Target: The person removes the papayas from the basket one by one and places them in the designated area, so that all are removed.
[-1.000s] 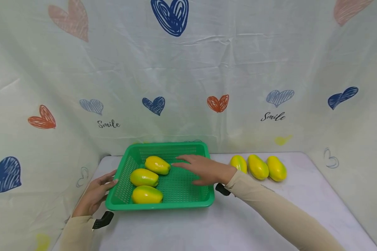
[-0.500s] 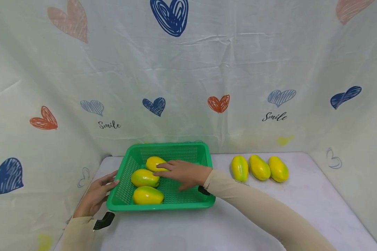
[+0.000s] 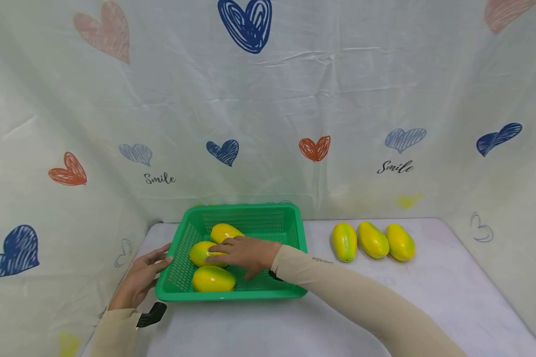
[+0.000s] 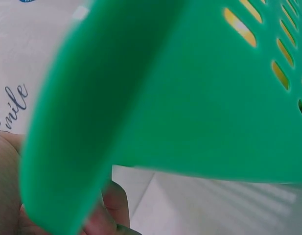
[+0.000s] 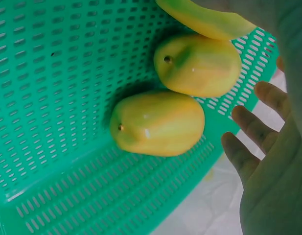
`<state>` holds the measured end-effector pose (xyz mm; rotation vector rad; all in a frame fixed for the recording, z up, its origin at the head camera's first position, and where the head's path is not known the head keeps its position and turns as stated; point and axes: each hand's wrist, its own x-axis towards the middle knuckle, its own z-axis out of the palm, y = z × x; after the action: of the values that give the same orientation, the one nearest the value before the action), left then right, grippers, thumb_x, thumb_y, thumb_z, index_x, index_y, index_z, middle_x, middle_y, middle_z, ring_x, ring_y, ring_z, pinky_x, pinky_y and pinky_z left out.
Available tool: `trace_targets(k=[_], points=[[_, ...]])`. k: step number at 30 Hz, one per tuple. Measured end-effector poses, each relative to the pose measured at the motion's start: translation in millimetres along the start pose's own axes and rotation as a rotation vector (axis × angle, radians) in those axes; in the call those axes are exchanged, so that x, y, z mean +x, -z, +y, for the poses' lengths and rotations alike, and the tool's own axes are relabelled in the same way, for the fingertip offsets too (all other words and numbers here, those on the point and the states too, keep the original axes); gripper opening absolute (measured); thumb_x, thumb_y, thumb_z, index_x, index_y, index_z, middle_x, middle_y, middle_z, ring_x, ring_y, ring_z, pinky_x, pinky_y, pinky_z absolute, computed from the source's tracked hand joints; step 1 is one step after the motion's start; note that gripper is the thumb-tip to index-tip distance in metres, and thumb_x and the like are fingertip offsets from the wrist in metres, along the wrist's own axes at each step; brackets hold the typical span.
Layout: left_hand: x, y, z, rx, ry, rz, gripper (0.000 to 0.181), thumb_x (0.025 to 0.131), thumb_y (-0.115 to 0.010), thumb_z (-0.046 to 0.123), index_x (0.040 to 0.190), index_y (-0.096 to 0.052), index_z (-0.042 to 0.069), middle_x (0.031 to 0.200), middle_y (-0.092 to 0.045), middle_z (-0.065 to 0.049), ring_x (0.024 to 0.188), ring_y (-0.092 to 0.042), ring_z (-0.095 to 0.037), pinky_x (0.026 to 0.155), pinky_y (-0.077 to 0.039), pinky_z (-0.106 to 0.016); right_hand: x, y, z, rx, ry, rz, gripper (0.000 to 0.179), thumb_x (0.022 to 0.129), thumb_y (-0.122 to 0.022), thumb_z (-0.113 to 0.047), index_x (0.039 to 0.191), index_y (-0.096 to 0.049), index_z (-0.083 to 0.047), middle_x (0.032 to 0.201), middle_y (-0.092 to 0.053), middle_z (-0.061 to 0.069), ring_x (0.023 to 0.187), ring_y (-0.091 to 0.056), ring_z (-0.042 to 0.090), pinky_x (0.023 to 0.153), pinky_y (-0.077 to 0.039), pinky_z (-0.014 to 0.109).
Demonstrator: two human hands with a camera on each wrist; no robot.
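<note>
A green plastic basket [image 3: 232, 296] with slotted walls stands on the table, three yellow-green papayas inside toward its left. My left hand [image 3: 140, 277] grips the basket's left side, thumb at the rim, with curled fingers [image 4: 115, 203] below the rim in the left wrist view. Over the middle papaya [image 3: 198, 254] reaches my right hand [image 3: 245, 254], fingers spread and partly covering it. The far papaya [image 3: 224, 232] lies just beyond that hand, the near papaya [image 3: 213, 279] in front. In the right wrist view, the extended fingertips [image 5: 231, 142] appear beside the papayas.
On the right of the white table [image 3: 335, 317], three more papayas [image 3: 372, 240] lie side by side near the back edge. A pale curtain [image 3: 268, 114] printed with hearts hangs behind the table and along its sides.
My right hand has moved left and lower into the basket, from its right part to over the middle papaya. The left hand stays at the basket's left rim.
</note>
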<state>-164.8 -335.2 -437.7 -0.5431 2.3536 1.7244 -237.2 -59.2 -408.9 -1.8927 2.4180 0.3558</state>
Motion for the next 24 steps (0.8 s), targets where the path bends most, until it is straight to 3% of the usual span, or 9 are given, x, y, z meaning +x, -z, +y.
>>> trace_targets(k=[7, 14, 24], points=[[0.7, -0.7, -0.6, -0.014, 0.006, 0.006, 0.062, 0.092, -0.058, 0.028, 0.146, -0.030, 0.014, 0.140, -0.027, -0.021, 0.095, -0.056, -0.020, 0.081, -0.049, -0.037, 16.7, -5.9, -6.2, -0.067, 0.030, -0.013, 0.109, 0.067, -0.078, -0.049, 0.149, -0.009, -0.031, 0.152, -0.014, -0.009, 0.134, -0.023, 0.015, 0.108, -0.021, 0.027], [-0.2, -0.8, -1.4, -0.016, -0.012, -0.001, 0.064, 0.092, -0.058, 0.031, 0.146, -0.030, 0.013, 0.137, -0.030, -0.020, 0.101, -0.053, -0.023, 0.080, -0.049, -0.037, 26.0, -7.5, -15.2, -0.148, 0.060, -0.007, 0.103, 0.068, -0.077, -0.050, 0.148, -0.014, -0.034, 0.151, -0.017, -0.009, 0.136, -0.020, 0.016, 0.110, -0.016, 0.028], [2.2, -1.7, -3.2, -0.020, -0.024, 0.024, 0.066, 0.089, -0.061, 0.034, 0.145, -0.033, 0.013, 0.137, -0.031, -0.020, 0.104, -0.051, -0.026, 0.082, -0.049, -0.040, 35.1, -14.8, -22.3, -0.209, 0.057, -0.025, 0.100, 0.071, -0.073, -0.053, 0.148, -0.012, -0.034, 0.151, -0.017, -0.012, 0.138, -0.015, 0.016, 0.111, -0.013, 0.028]])
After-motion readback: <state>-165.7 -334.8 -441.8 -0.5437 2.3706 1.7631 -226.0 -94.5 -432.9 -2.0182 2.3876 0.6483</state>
